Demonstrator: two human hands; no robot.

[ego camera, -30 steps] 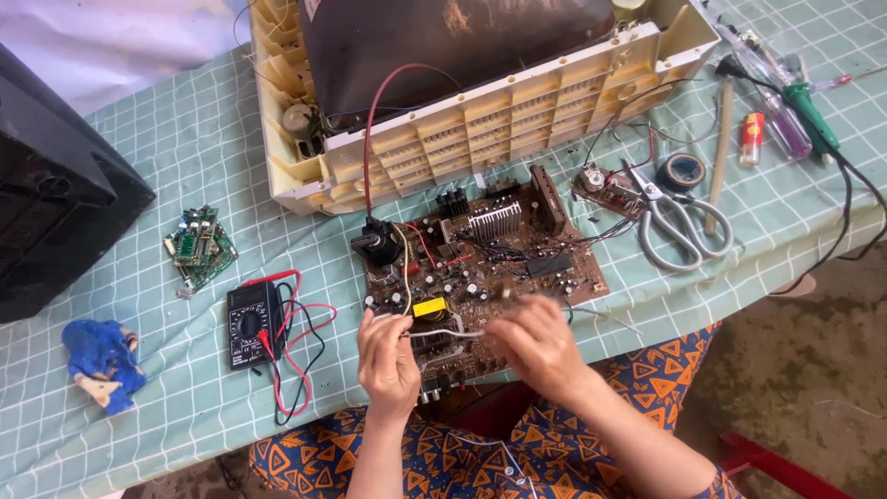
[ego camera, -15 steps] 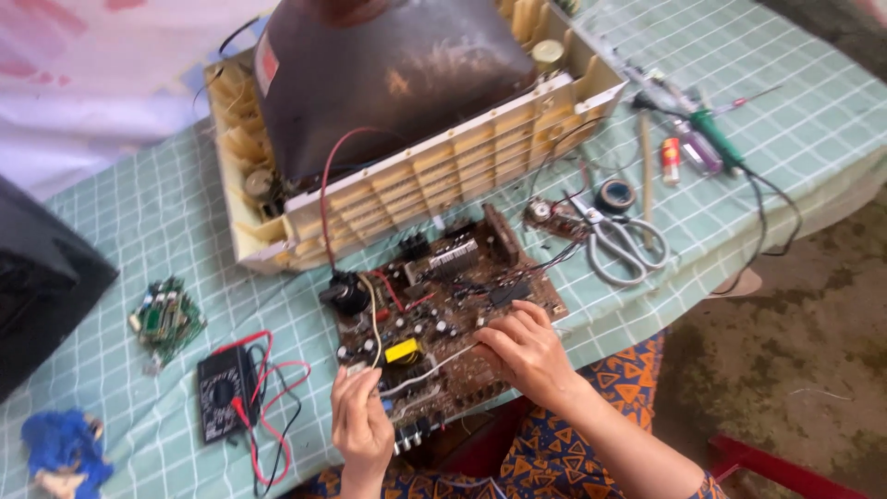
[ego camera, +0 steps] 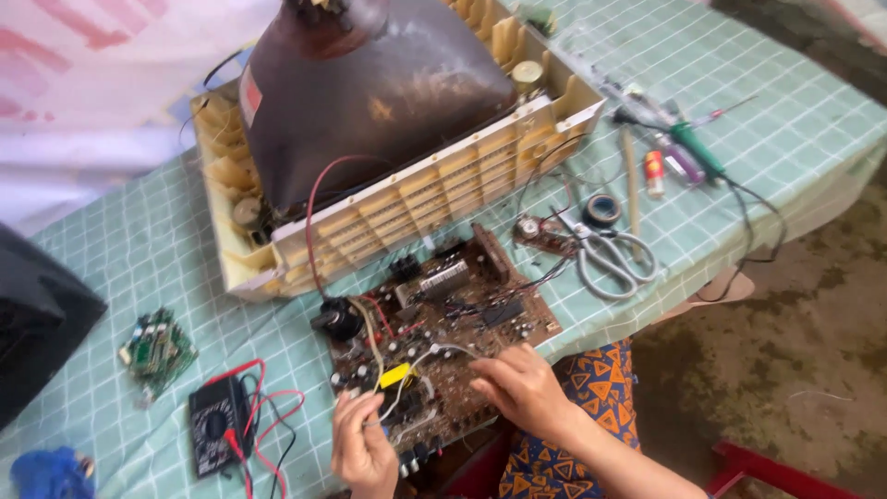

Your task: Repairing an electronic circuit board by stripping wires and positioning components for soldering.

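A brown circuit board (ego camera: 443,323) full of components lies at the near table edge, wired to an open cream television shell (ego camera: 407,203) with a dark picture tube (ego camera: 370,92). My left hand (ego camera: 362,444) rests on the board's near left corner, fingers pinched on a thin white wire by a yellow part (ego camera: 394,375). My right hand (ego camera: 522,388) lies on the board's near right side, fingertips touching the components. I cannot tell whether it grips anything.
A black multimeter (ego camera: 217,425) with red leads and a small green circuit board (ego camera: 157,349) lie left. Scissors (ego camera: 605,254), a tape roll (ego camera: 602,211) and a green-handled soldering iron (ego camera: 693,148) lie right. A dark case (ego camera: 37,323) stands far left, with a blue cloth (ego camera: 46,473) below.
The camera view has swung left and closer, so everything sits lower and to the right. Both hands stay on the board; my left hand now pinches the white wire.
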